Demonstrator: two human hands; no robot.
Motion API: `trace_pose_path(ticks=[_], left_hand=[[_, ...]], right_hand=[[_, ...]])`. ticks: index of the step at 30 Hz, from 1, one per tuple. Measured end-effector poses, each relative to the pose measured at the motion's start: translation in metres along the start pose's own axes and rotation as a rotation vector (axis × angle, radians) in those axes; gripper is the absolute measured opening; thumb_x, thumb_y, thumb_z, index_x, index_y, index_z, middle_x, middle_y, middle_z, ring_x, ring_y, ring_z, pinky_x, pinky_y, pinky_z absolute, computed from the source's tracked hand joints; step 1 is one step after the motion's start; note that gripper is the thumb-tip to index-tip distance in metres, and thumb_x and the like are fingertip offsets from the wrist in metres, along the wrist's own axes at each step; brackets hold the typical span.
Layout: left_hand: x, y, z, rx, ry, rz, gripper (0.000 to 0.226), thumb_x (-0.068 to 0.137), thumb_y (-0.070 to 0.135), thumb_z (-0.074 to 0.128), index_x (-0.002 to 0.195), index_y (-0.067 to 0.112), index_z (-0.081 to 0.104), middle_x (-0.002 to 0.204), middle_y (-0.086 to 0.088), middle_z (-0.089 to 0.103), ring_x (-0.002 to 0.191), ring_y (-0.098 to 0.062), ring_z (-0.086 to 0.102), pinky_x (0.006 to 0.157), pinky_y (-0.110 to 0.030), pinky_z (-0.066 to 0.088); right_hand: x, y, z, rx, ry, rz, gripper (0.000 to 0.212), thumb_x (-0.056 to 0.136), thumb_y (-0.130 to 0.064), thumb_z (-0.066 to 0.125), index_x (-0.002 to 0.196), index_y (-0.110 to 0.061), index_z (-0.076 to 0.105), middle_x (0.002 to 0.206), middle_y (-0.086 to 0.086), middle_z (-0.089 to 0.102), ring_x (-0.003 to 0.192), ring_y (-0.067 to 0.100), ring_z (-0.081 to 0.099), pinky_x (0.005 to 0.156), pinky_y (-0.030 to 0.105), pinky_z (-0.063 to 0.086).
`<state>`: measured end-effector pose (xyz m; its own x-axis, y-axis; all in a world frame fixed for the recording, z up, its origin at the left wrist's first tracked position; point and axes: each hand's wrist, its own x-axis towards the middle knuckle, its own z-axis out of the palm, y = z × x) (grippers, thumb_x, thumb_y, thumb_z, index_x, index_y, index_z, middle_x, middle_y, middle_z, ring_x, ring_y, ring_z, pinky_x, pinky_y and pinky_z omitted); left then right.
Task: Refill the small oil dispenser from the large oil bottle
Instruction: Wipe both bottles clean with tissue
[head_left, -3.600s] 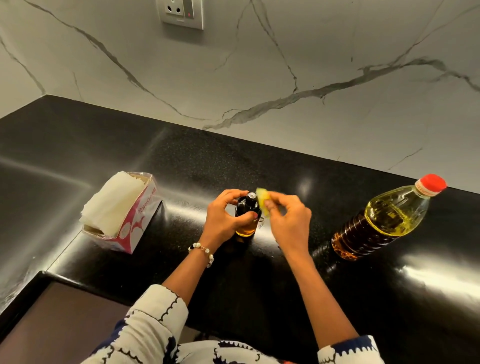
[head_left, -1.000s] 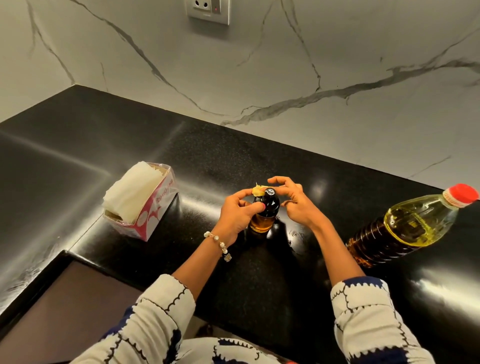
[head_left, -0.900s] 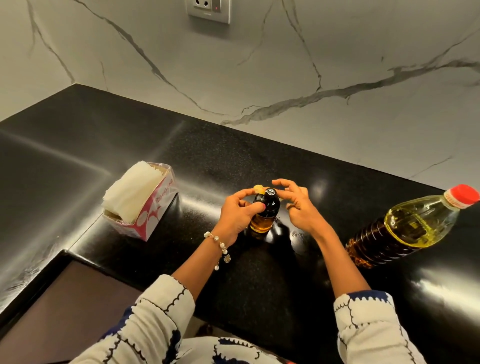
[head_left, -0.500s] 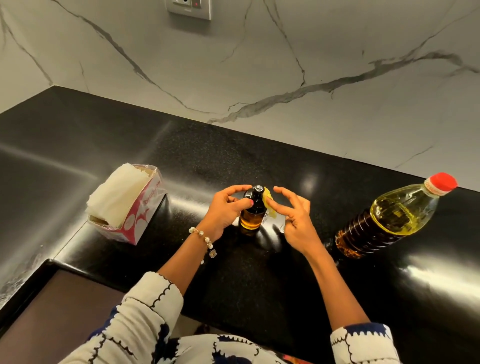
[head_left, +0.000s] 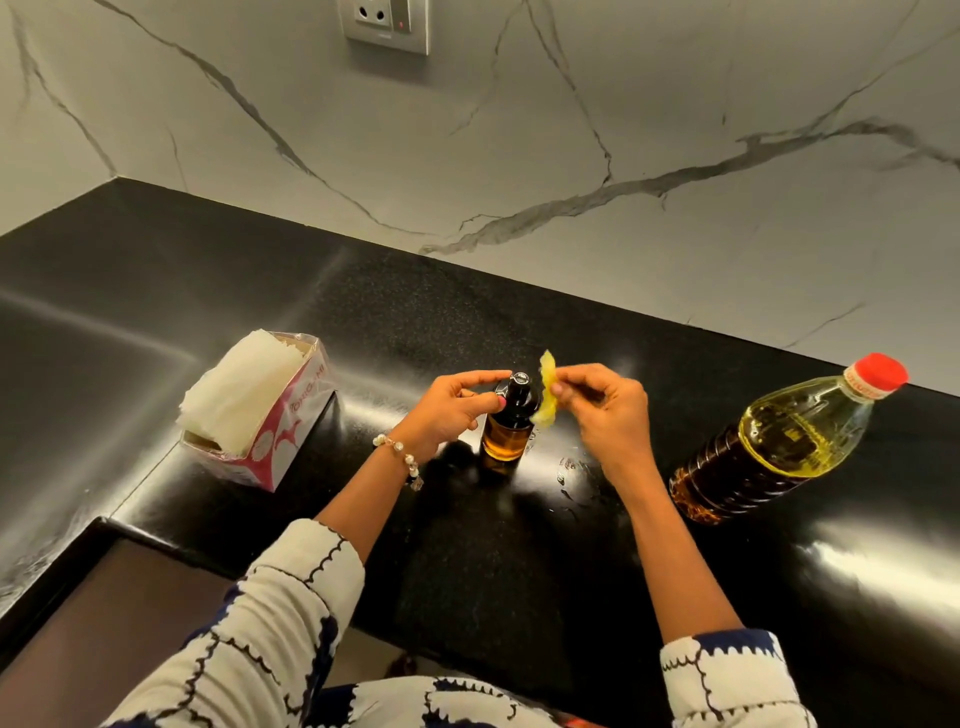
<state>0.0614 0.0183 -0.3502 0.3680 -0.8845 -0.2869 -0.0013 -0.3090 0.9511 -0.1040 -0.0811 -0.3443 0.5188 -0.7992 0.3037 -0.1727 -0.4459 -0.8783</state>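
The small oil dispenser (head_left: 510, 422), a dark glass bottle with amber oil low in it, stands upright on the black counter (head_left: 467, 561). My left hand (head_left: 453, 410) grips its neck and shoulder from the left. My right hand (head_left: 608, 410) pinches a small yellow, oil-stained piece of tissue (head_left: 546, 397) just right of the dispenser's top. The large oil bottle (head_left: 779, 441), clear plastic with yellow oil and a red cap (head_left: 878, 375), stands at the right, capped and untouched.
A pink-and-white tissue box (head_left: 260, 410) with white tissues sits at the left. Small wet smears (head_left: 569, 470) lie on the counter right of the dispenser. A marble wall with a socket (head_left: 387, 23) rises behind. The counter's front edge steps down at the lower left.
My right hand has drawn the yellow tissue off the dispenser's top and now holds it upright beside the neck. My left hand keeps its grip on the dispenser.
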Motion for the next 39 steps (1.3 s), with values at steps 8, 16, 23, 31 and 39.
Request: trace_pose_path(ticks=[8,16,23,31,39], left_hand=[[0.009,-0.001,-0.002,0.071,0.002,-0.075,0.026,0.092,0.021,0.063,0.114,0.034,0.060,0.087,0.002,0.060,0.068,-0.012,0.046,0.058,-0.026,0.037],[0.010,-0.001,-0.004,0.080,-0.012,-0.075,0.023,0.091,0.022,0.064,0.099,0.042,0.062,0.086,0.002,0.057,0.068,-0.014,0.044,0.056,-0.027,0.034],[0.009,-0.001,-0.005,0.085,-0.041,-0.071,0.021,0.092,0.026,0.062,0.107,0.041,0.060,0.086,0.007,0.058,0.072,-0.015,0.044,0.058,-0.026,0.035],[0.010,-0.001,-0.005,0.094,-0.035,-0.068,0.022,0.091,0.025,0.063,0.101,0.045,0.062,0.089,0.006,0.058,0.076,-0.017,0.046,0.059,-0.027,0.035],[0.011,-0.002,-0.006,0.101,-0.050,-0.076,0.022,0.091,0.028,0.063,0.109,0.043,0.061,0.091,0.009,0.061,0.079,-0.017,0.047,0.066,-0.030,0.040]], right_hand=[[0.030,-0.020,0.008,-0.707,-0.484,-0.416,0.035,0.088,-0.001,0.062,0.121,-0.008,0.066,0.121,0.010,0.059,0.106,0.024,0.048,0.080,0.021,0.035],[0.053,-0.039,0.006,-0.825,-0.734,-0.370,0.032,0.090,-0.011,0.063,0.122,-0.011,0.064,0.113,0.005,0.052,0.107,0.022,0.048,0.090,0.032,0.045],[0.050,-0.025,0.011,-0.651,-0.624,-0.260,0.035,0.080,-0.027,0.075,0.111,-0.012,0.068,0.103,0.003,0.059,0.090,0.016,0.055,0.069,0.014,0.035],[0.039,-0.013,-0.003,-0.205,-0.403,-0.119,0.022,0.079,-0.011,0.076,0.100,-0.015,0.075,0.097,-0.001,0.070,0.090,0.016,0.066,0.077,0.038,0.057],[0.036,-0.031,0.001,-0.358,-0.577,-0.151,0.028,0.090,-0.024,0.063,0.114,-0.011,0.070,0.116,0.004,0.066,0.104,0.014,0.060,0.086,0.029,0.053]])
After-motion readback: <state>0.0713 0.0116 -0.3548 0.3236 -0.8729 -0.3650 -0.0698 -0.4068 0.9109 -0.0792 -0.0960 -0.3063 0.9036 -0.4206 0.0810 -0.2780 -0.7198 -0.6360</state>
